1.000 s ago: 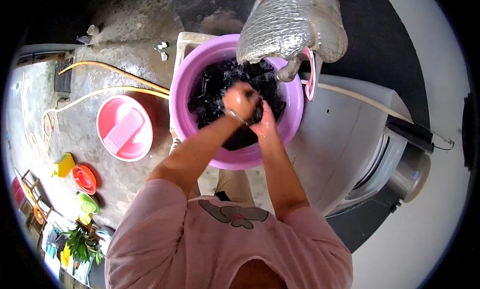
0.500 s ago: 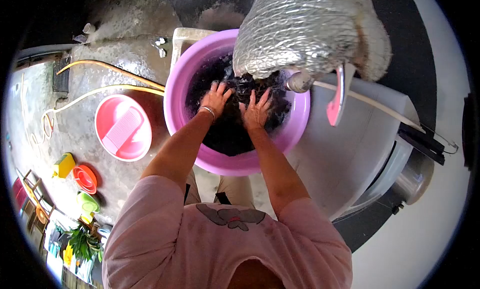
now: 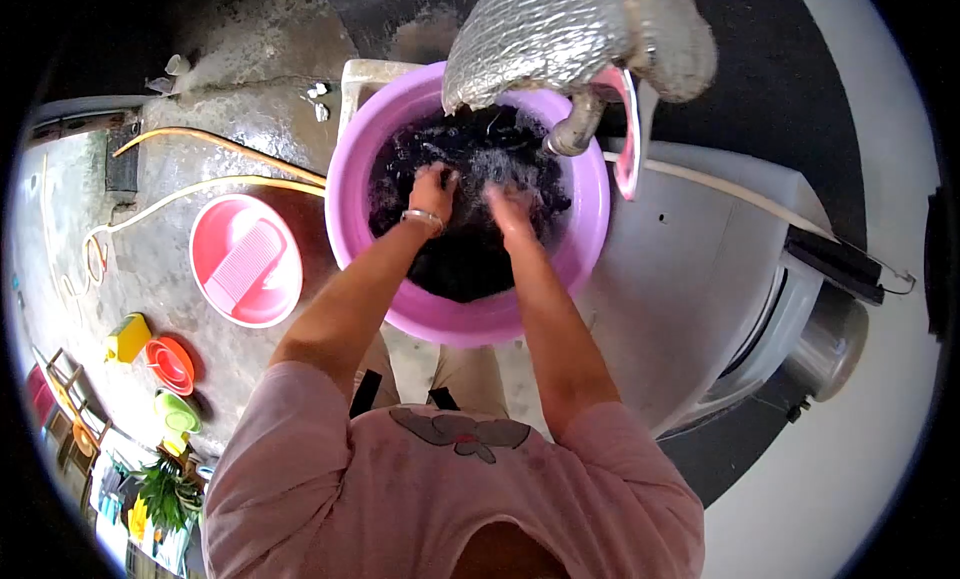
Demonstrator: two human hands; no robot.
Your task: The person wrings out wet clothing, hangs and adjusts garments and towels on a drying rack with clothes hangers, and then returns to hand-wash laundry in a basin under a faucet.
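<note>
A large purple basin [image 3: 346,194] holds water and a dark, wet mass [image 3: 460,269] that looks like black cloth. My left hand [image 3: 430,194], with a bracelet at the wrist, is in the basin's left half. Its fingers are curled into the dark cloth, a bit of black showing between thumb and fingers. To the right, my right hand [image 3: 511,209] is partly under the churned water, its fingers smeared and hidden. A faucet [image 3: 575,129] with a pink-and-white lever [image 3: 630,139] points into the basin from the upper right.
A silver foil-wrapped pipe [image 3: 540,39] overhangs the basin's far rim. On the left floor stands a pink basin [image 3: 205,244] with a pink washboard [image 3: 246,267]. A yellow hose [image 3: 225,144] runs to the purple basin. At right is a grey appliance-like body [image 3: 690,269].
My left hand has gone from spread fingers to curled ones. The right hand has sunk deeper into the water. Pipe and faucet appear shifted left and up in the view.
</note>
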